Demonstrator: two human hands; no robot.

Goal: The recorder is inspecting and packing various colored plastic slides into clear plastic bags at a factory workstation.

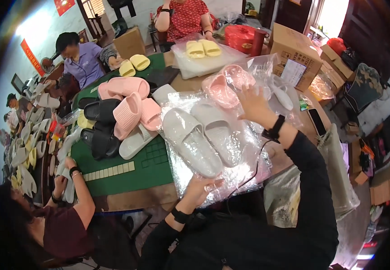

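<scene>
A pair of grey slide slippers (216, 129) lies on a stack of clear plastic bags (180, 158) in front of me, toes toward the far side. My left hand (198, 190) is closed at the near edge of the plastic, just below the heel of the left grey slipper; its fingertips are partly hidden. My right hand (254, 105) is open with fingers spread, beyond the grey pair and beside a pair of pink slippers (222, 90) in clear plastic. Right of it lies a further bagged, pale slipper (282, 96).
Pink, black and grey slippers (128, 112) are heaped on a green mat (109, 184) to the left. Cardboard box (295, 56), red canister (240, 38) and phone (316, 121) are on the right. Co-workers sit around the table; yellow slippers (203, 48) lie at the far side.
</scene>
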